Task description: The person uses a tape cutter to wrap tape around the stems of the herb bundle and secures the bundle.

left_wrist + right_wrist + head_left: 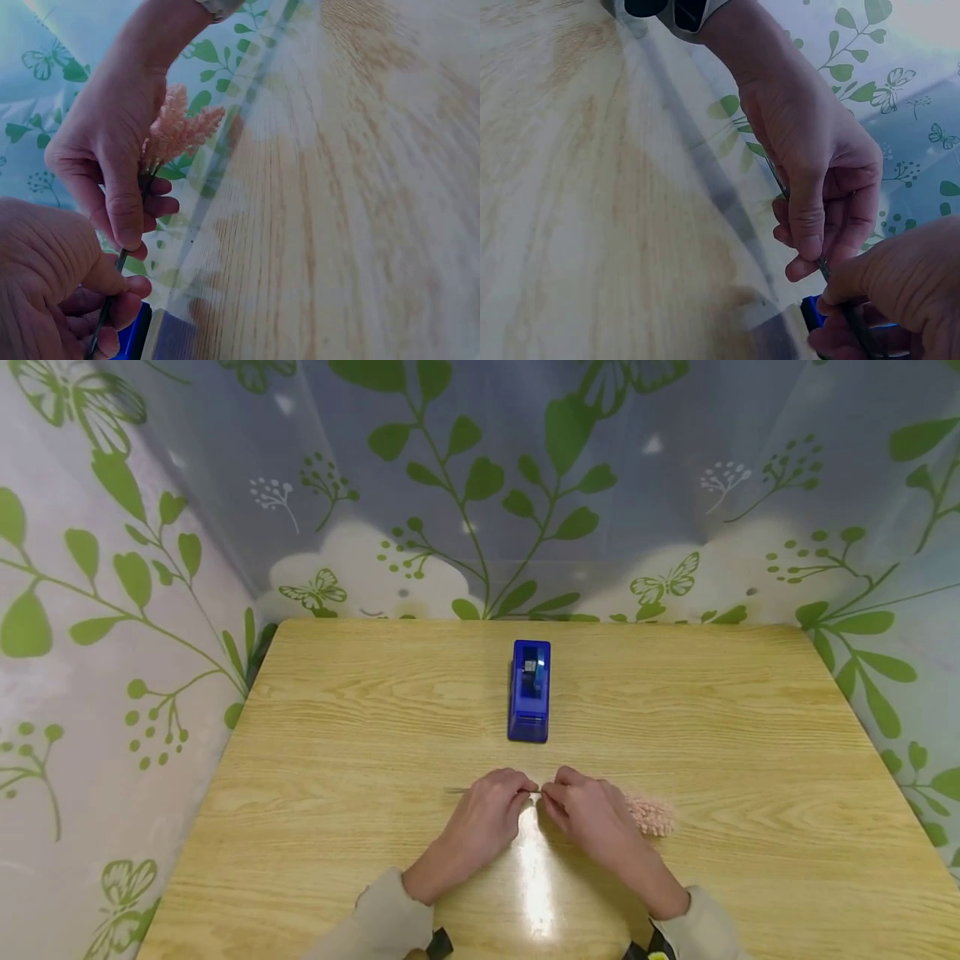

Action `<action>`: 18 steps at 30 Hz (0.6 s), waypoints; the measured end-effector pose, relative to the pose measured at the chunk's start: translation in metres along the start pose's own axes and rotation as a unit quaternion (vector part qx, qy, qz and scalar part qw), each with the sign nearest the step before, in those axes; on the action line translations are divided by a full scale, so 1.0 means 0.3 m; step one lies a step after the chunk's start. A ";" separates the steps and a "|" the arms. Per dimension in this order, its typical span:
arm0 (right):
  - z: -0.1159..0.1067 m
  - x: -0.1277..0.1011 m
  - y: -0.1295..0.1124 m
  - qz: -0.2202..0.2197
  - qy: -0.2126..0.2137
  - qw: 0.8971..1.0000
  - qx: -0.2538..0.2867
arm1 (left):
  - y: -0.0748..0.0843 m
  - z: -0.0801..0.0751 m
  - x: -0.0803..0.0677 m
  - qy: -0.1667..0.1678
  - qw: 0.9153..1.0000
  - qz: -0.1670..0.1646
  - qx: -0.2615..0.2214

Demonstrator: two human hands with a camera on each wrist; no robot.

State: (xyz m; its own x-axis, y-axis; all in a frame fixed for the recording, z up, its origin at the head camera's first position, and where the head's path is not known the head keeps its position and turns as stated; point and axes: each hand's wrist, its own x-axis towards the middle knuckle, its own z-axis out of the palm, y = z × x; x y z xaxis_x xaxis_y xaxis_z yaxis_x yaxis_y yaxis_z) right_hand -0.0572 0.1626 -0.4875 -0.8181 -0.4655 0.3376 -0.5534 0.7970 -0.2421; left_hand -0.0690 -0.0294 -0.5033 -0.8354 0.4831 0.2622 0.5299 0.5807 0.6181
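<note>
Head view: both hands meet low over the light wood-grain counter (750, 710). The left hand (483, 818) and the right hand (592, 814) each pinch a thin dark stem (457, 791), which juts out beyond the left hand. Its pink feathery flower head (651, 815) lies on the counter just outside the right hand. Holding the stem from both sides appears to keep it taut and level between the fingers. A blue plastic tape dispenser (529, 691) stands beyond the hands, apart from them; no writing on it can be read.

Left wrist view: the right hand (112, 157) closes thumb and fingers round the stem (120, 261) just below the flower head (176, 131); the left hand (52, 285) grips it lower down.

Right wrist view: the left hand (817, 172) pinches the stem (823, 264) with thumb against fingers, and the right hand (900, 292) grips it close beside. A corner of the dispenser (811, 311) shows behind. No labels are visible.
</note>
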 end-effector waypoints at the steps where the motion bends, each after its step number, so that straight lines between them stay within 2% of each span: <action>1: 0.003 -0.004 0.000 0.000 0.008 1.000 0.004 | -0.001 -0.001 0.001 -0.005 1.000 0.000 -0.007; 6: 0.016 -0.017 0.002 0.025 0.014 0.998 0.064 | -0.001 -0.004 0.000 -0.018 0.999 0.002 -0.033; 11: 0.016 -0.015 0.001 0.085 -0.048 0.986 0.132 | -0.003 -0.006 -0.001 -0.011 1.000 0.018 -0.023; 14: 0.007 -0.009 0.000 0.097 -0.068 0.984 0.136 | -0.004 -0.008 -0.001 -0.008 1.000 0.026 -0.016; 18: 0.001 -0.002 0.004 0.076 -0.050 0.989 0.115 | 0.000 -0.010 -0.003 -0.013 1.000 0.016 -0.021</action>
State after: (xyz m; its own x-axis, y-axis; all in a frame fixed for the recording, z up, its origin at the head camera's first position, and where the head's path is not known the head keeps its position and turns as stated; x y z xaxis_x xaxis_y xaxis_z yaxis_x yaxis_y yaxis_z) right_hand -0.0574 0.1638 -0.4884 -0.8995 -0.3919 0.1931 -0.4346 0.7570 -0.4879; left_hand -0.0687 -0.0320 -0.5013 -0.8137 0.5184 0.2631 0.5492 0.5373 0.6400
